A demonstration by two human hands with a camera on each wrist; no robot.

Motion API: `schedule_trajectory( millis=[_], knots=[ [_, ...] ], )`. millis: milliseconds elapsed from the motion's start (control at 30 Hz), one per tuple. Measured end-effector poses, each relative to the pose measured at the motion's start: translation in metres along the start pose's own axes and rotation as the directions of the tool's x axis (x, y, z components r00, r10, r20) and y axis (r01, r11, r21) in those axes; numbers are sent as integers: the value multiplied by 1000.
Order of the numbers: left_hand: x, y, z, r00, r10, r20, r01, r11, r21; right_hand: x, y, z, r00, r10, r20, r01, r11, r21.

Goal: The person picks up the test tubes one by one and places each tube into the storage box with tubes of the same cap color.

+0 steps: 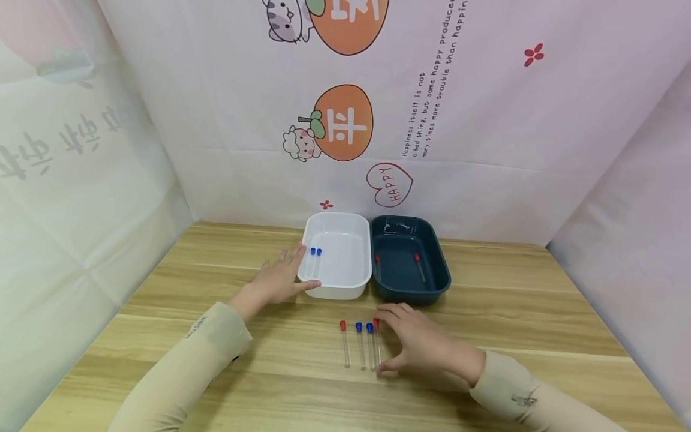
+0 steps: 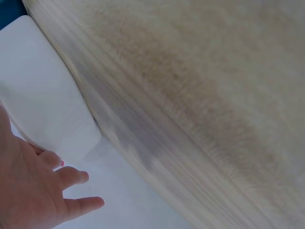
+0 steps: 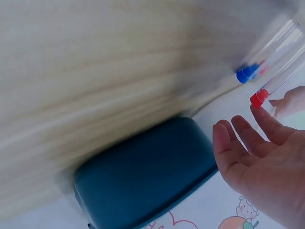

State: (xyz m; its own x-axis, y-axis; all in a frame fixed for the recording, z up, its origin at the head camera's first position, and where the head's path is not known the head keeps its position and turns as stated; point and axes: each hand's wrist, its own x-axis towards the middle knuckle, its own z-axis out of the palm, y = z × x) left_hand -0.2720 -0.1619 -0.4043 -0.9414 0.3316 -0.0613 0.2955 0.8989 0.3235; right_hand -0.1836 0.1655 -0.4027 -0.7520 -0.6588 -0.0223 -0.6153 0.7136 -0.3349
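Observation:
My right hand [image 1: 423, 345] spans a clear test tube with a red cap [image 3: 259, 98], pinching it end to end. An index fingertip meets the cap; the thumb is at the other end, out of sight in the right wrist view. Beside it on the table lie two blue-capped tubes [image 1: 360, 345] and another red-capped tube [image 1: 345, 345]. My left hand [image 1: 278, 281] rests on the left rim of a white basin [image 1: 345, 270], fingers spread and thumb on its front edge. Two blue-capped tubes [image 1: 315, 261] lie inside that basin.
Right of the white basin, touching it, stands a dark blue basin [image 1: 412, 295] with two red-capped tubes [image 1: 420, 268] in it. Both stand on a wood-grain table [image 1: 507, 312] near its back edge. A printed white cloth [image 1: 475, 192] hangs behind and at the sides.

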Motion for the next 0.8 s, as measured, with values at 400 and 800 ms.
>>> schedule_trajectory(
  millis=[400, 800],
  knots=[
    [0, 0, 0, 1000, 5, -1, -5, 1000, -15, -6, -4, -27, 997, -29, -71, 27, 999, -36],
    [1, -2, 1, 1000, 6, 0, -6, 1000, -18, -8, 10, -59, 985, -22, -173, 14, 999, -47]
  ],
)
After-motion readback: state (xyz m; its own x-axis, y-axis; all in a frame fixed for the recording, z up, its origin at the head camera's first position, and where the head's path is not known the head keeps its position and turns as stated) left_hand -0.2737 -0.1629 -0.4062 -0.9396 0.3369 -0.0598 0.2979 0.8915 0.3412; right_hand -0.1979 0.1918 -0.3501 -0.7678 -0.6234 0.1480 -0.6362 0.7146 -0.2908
